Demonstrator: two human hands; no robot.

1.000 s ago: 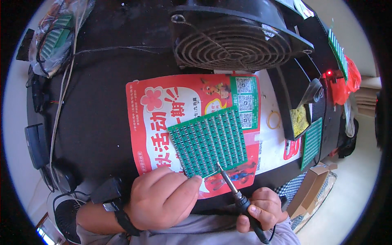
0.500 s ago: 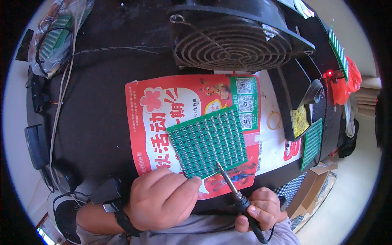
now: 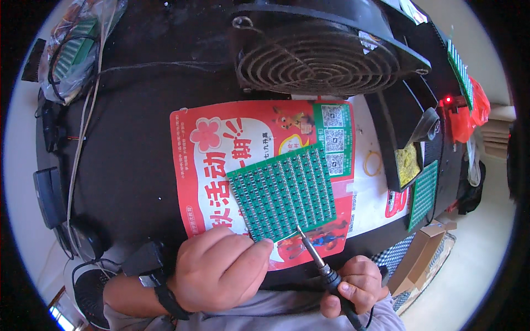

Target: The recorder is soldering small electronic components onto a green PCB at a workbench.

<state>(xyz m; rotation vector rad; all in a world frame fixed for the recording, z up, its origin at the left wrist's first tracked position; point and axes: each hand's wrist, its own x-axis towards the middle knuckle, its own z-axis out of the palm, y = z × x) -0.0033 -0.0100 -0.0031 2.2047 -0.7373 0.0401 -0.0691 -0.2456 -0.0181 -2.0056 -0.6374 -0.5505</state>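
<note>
Right hand (image 3: 358, 286) here's gripping the soldering iron (image 3: 332, 280); left hand (image 3: 221, 270), fingers curled, covers the circuit board's (image 3: 284, 193) near corner—I can't tell its grip.

Left hand (image 3: 221, 270) pinches while right hand (image 3: 359, 284) grips.

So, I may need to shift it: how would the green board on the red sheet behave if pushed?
The green board looks flat and straight-edged, so probably stiff. It seems thin, so likely light. Its rows of tiny parts could be fragile if knocked.
</note>
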